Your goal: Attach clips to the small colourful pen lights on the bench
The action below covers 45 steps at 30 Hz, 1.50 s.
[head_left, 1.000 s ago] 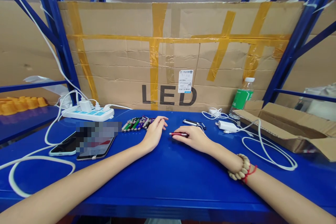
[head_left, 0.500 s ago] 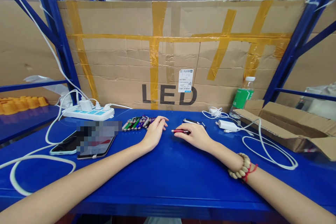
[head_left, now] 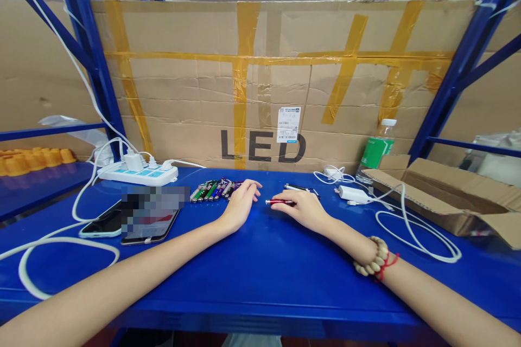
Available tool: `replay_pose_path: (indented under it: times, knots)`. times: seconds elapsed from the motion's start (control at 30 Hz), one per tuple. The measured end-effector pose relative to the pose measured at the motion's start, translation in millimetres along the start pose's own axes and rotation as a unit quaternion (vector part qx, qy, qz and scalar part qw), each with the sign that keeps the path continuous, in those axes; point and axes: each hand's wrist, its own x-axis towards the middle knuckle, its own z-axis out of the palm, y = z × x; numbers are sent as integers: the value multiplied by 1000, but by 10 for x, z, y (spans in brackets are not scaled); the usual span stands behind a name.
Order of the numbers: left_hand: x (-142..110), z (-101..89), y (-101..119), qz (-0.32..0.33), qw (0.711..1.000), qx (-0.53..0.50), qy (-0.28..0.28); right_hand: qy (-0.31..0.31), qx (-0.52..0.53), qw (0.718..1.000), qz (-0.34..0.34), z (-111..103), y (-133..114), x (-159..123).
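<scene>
My right hand [head_left: 304, 210] rests on the blue tabletop, thumb and fingers closed on a red mini flashlight [head_left: 279, 202] whose silver-rimmed end points left. Part of that slim metal tube is hidden under the fingers. My left hand [head_left: 241, 203] lies on its side with loosely curved fingers, open and holding nothing. Just left of it is a row of similar small tubes [head_left: 212, 190] in green, purple, black and silver, some with straps. The left hand partly hides the row's right end. Behind my right hand are a white and a black pen-like tube [head_left: 299, 188].
Two phones [head_left: 152, 222] lie at the left, near a white power strip [head_left: 140, 174] with plugs and cables. On the right are a white charger [head_left: 353, 195] with a looped cable, a green-labelled bottle [head_left: 376, 149] and an open cardboard box [head_left: 443, 195]. A large taped cardboard sheet [head_left: 183, 92] stands behind.
Both hands stay in nearly the same place, the right still on the red mini flashlight. The whole view has shifted very slightly.
</scene>
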Motion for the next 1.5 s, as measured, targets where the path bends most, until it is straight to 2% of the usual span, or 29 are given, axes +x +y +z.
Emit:
replay_pose_path:
  times: [0.87,1.5]
  knots:
    - [23,-3,-48,4,1000,4,-14,-20,2,1000,-6,-5,7,8]
    - [37,1,-83,1,1000,4,-22,-1,-14,1000,-12,-1,4,0]
